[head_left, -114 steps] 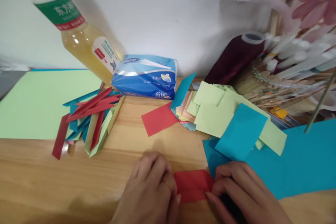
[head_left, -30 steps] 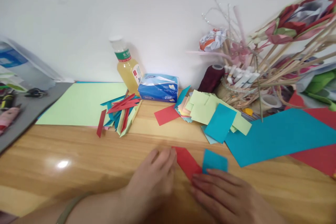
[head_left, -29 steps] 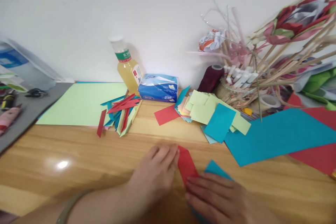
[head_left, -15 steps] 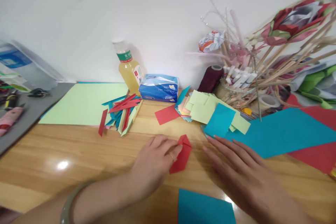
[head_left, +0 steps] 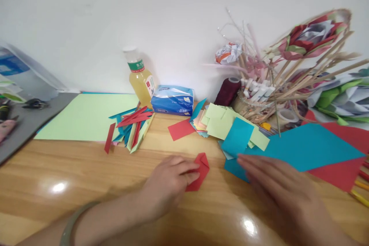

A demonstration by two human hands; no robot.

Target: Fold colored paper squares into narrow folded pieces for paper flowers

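Observation:
My left hand is closed on a small folded red paper, its fingers over the left side of the paper. The red piece has a pointed top edge and lies on the wooden table. To the right, my right hand has its fingers pressed together, with a piece of blue paper at and under the fingertips. How the thumb grips it is hidden. Just beyond those fingers is a loose pile of green paper rectangles, with a blue rectangle on top.
Folded paper strips lie beside a large light-green sheet. A drink bottle and a tissue pack stand by the wall. At right are a dark thread spool, paper flowers and large blue sheets.
The blue paper at the front edge has left that spot, and a blue piece now shows under my right fingertips. My right fingers have come together. My left hand stays on the red paper.

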